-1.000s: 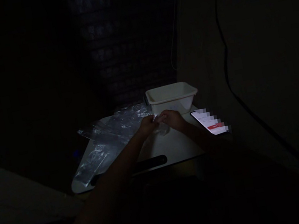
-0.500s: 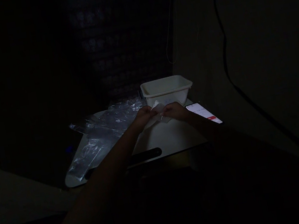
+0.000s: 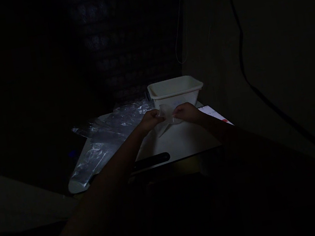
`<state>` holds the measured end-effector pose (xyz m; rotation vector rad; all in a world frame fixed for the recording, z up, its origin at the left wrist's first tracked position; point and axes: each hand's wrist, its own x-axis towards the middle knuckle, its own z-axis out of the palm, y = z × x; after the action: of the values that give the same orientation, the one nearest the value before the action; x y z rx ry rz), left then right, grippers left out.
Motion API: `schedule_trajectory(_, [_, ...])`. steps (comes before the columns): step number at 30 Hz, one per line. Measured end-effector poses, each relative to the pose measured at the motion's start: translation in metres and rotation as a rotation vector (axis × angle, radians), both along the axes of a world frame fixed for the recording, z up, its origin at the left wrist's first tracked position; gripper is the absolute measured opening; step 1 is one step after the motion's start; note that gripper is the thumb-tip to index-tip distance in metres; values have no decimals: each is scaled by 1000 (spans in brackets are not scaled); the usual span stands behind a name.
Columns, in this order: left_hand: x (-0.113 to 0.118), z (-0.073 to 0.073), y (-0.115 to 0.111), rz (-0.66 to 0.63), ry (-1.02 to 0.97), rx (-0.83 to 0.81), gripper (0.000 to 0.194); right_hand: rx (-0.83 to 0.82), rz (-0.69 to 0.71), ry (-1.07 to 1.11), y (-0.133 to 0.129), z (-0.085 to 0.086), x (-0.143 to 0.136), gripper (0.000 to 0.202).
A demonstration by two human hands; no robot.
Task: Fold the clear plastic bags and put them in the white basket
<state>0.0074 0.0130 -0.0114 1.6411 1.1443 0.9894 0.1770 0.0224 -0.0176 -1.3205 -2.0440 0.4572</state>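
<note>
A thin, whitish, see-through sheet point(image 3: 166, 112) is held up between my two hands over the white table; in the dim light I cannot tell whether it is paper or plastic. My left hand point(image 3: 151, 120) pinches its left side, thumb toward the middle. On the other side, my right hand point(image 3: 186, 112) grips it between thumb and fingers. One pale corner hangs down below the left fingers. Just behind the hands stands a white plastic tub point(image 3: 175, 87); the hands and sheet cover part of its front wall.
Clear plastic bags point(image 3: 111, 129) lie spread over the left of the white table point(image 3: 179, 142). A lit phone point(image 3: 214, 114) rests at the right edge, partly behind my right forearm. A dark slot point(image 3: 152, 160) runs along the front edge. A black cable point(image 3: 242, 47) hangs on the right wall.
My hands have drawn slightly apart, and the sheet between them looks more spread out. Its lower corner now hangs down. The right forearm covers more of the phone.
</note>
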Motion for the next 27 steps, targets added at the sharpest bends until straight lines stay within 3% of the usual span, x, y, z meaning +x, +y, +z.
schedule_trajectory(6, [-9,1,3,82,364,74,30,108,-170,-150,2,1,16,15])
schedule_trajectory(11, [-12,6,6,161,787,345,21,235,-233,-252,-4,13,21,17])
schedule_trajectory(15, [-15,10,4,194,864,489,15,311,-304,-276,-9,21,26,17])
schedule_trajectory(19, [-17,7,6,202,672,438,21,351,-404,-238,-15,32,34,17])
schedule_trajectory(23, [-14,6,10,233,154,229,38,486,-462,-173,-26,52,42,17])
schedule_trajectory(27, [-10,12,9,222,-408,-90,47,539,-208,-232,-38,64,40,16])
